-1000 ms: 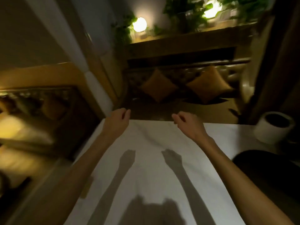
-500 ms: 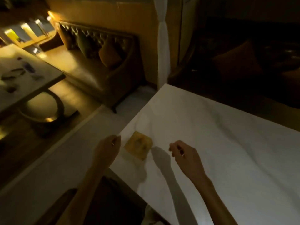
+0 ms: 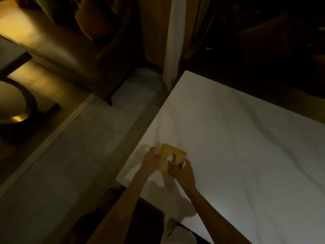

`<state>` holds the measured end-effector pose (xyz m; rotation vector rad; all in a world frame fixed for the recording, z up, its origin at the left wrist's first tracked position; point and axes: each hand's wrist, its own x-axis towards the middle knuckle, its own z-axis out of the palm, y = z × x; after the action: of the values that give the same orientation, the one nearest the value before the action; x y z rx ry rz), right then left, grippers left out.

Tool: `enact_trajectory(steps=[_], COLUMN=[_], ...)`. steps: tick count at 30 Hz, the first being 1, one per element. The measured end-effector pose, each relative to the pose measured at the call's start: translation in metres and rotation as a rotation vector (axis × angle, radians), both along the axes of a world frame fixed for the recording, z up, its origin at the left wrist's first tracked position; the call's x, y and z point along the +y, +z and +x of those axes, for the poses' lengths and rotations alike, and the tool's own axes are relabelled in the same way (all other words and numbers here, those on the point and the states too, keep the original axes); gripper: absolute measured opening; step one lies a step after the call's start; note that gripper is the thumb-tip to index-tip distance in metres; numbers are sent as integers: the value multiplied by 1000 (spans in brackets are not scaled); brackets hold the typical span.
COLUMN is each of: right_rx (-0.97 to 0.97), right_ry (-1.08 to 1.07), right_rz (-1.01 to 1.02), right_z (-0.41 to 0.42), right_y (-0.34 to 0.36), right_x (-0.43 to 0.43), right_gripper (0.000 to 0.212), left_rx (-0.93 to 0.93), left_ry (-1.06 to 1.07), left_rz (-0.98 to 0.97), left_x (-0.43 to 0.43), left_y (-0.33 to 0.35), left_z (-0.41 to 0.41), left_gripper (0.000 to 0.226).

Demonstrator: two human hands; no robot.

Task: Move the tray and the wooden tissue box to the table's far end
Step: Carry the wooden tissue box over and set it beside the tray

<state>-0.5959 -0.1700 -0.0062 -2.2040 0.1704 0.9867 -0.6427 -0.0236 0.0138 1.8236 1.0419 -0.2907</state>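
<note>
At the white marble worktop (image 3: 237,138)'s near-left corner, both hands clasp the square, round-holed, tan wooden tissue box (image 3: 171,158). Left hand (image 3: 149,160) grips at nine o'clock, right hand (image 3: 183,170) at five. The far end probably lies toward two o'clock.

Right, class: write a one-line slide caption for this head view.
Both hands, left and right, grip the wooden tissue box at the white table's corner.

Bare forearms (image 3: 123,206), no sleeves

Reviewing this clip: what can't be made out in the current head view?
- Tray: none identifiable in the dim head view.
- Wooden tissue box: its near edge is covered by the right hand, its left edge by the left hand.
- Sofa: cut off by the top edge.
- Table: right side cropped.
</note>
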Motion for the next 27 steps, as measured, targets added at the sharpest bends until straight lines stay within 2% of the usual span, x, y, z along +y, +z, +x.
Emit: enact_trajectory(steps=[1, 4, 9, 12, 14, 18, 20, 24, 27], right_rx=[22, 66, 169, 160, 112, 24, -28, -167, -308], right_ry=[-6, -86, -230, -204, -164, -17, 82, 270, 305], right_rz=[-21, -48, 73, 26, -44, -44, -25, -15, 1], right_z=[-3, -9, -7, -2, 1, 14, 30, 76, 105], right_y=[-3, -12, -41, -14, -3, 24, 39, 67, 82], right_x=[7, 20, 16, 18, 11, -32, -65, -140, -202], right_gripper=[118, 108, 110, 96, 87, 88, 82, 83, 78], left_rx=[0, 19, 117, 116, 164, 264, 234, 78, -34], left_ry=[-29, -141, -198, -236, -278, -371, -398, -419, -343], left_rz=[8, 5, 30, 93, 52, -12, -26, -186, -181], left_x=[1, -1, -9, -16, -18, -38, -61, -117, -177], left_y=[-5, -19, -31, -36, -64, -65, -34, 17, 50], left_z=[8, 24, 32, 29, 29, 38, 48, 80, 99], left_gripper=[49, 57, 66, 87, 93, 108, 96, 71, 70])
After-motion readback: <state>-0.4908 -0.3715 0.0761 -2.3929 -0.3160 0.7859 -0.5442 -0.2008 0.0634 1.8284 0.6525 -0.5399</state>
